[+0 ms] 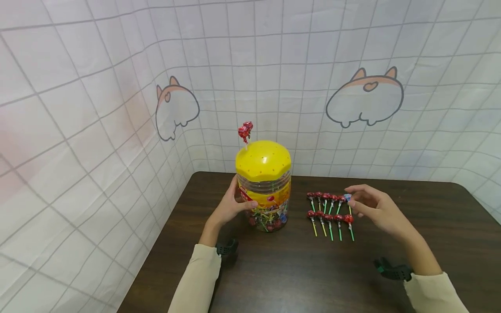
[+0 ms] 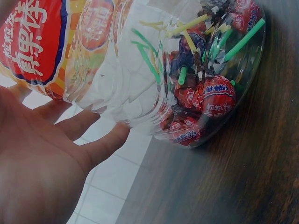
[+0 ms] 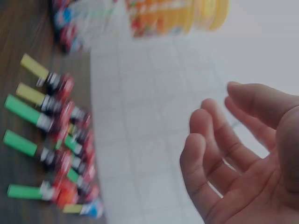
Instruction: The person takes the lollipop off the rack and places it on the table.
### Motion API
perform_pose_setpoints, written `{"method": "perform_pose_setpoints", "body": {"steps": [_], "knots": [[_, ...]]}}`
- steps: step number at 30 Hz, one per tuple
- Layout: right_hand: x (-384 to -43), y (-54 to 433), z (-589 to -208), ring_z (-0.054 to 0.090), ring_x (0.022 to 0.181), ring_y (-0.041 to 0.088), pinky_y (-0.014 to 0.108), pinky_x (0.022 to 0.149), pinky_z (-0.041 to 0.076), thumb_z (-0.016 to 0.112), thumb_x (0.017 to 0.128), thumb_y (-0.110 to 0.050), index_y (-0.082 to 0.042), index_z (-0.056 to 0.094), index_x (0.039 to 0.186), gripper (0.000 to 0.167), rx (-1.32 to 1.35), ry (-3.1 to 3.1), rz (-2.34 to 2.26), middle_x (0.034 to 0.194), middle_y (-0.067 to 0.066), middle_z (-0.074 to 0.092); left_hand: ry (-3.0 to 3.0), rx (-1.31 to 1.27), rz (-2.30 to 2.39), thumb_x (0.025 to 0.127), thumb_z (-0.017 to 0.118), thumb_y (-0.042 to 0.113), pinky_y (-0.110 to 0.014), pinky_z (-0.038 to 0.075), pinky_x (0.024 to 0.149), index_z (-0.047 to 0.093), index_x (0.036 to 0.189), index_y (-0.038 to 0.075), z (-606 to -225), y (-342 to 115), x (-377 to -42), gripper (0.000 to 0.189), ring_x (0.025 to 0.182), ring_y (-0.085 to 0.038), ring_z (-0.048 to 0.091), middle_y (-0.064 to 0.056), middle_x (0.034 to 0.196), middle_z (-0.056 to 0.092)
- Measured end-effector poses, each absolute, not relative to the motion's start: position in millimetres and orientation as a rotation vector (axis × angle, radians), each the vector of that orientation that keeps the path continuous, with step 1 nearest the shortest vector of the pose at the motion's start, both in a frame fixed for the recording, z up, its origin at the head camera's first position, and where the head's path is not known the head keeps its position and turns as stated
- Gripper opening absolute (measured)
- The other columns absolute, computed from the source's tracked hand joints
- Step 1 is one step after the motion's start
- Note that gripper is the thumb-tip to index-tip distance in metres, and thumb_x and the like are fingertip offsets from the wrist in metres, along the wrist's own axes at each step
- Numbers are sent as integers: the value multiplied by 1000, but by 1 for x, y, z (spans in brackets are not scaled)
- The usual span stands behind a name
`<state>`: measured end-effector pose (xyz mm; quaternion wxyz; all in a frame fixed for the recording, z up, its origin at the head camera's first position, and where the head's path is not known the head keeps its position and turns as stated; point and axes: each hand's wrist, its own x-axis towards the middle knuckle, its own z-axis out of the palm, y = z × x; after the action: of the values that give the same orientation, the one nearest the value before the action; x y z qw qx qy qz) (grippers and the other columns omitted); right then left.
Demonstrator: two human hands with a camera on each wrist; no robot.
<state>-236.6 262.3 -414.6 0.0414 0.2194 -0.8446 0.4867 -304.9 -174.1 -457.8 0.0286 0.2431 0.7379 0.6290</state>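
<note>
A clear plastic candy jar (image 1: 270, 198) with a yellow lid (image 1: 264, 161) stands upright on the table. My left hand (image 1: 231, 206) holds its left side, thumb across the front label and the other fingers round the side. Two red-wrapped lollipops (image 1: 244, 131) stick up at the lid's back left. Inside the jar, more lollipops (image 2: 201, 93) lie at the bottom. My right hand (image 1: 375, 208) hovers by the right end of two rows of lollipops (image 1: 329, 217), nearest the blue-wrapped lollipop (image 1: 347, 197). In the right wrist view its fingers are loosely bent with nothing between them.
The dark wooden table (image 1: 297, 269) runs back to a white grid-patterned cloth (image 1: 266, 78) printed with cartoon animals. The same cloth hangs along the left side. The rows of lollipops lie right of the jar, sticks towards me.
</note>
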Motion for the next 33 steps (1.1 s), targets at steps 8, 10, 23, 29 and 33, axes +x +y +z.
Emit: {"method": "perform_pose_setpoints", "body": {"steps": [8,10,23,29,33], "knots": [[-241,207,-372,69,90,9,26,73,58,61,104,-18,-15,61,133,29,765,-2509,1388,108,4,69,2254,754,1958,89,82,30,-57,44,114,17,159,43,-457,-174,-306,96,136,-30,52,-1,152,43],[-247,192,-359,69,90,12,25,74,58,62,103,-20,-16,61,132,28,775,-2507,1354,109,5,68,2247,753,1961,88,82,31,-57,44,115,17,159,43,-457,-174,-306,96,136,-29,52,-1,152,43],[-289,92,-288,67,102,24,42,89,58,66,100,-19,-9,64,128,30,928,-2355,1369,114,10,73,2266,726,1950,87,83,35,-56,45,114,18,158,44,-458,-175,-305,97,134,-28,53,0,151,45],[-311,62,-279,69,100,26,45,91,59,67,98,-17,-10,64,127,30,931,-2325,1431,114,12,73,2276,717,1939,87,83,36,-57,44,114,17,159,42,-458,-175,-305,98,135,-28,52,0,153,43],[-320,46,-278,70,97,25,43,90,59,67,97,-13,-9,64,122,26,929,-2311,1451,111,11,75,2298,697,1929,86,83,39,-57,44,115,16,159,43,-459,-175,-306,99,136,-28,52,1,154,42]]}}
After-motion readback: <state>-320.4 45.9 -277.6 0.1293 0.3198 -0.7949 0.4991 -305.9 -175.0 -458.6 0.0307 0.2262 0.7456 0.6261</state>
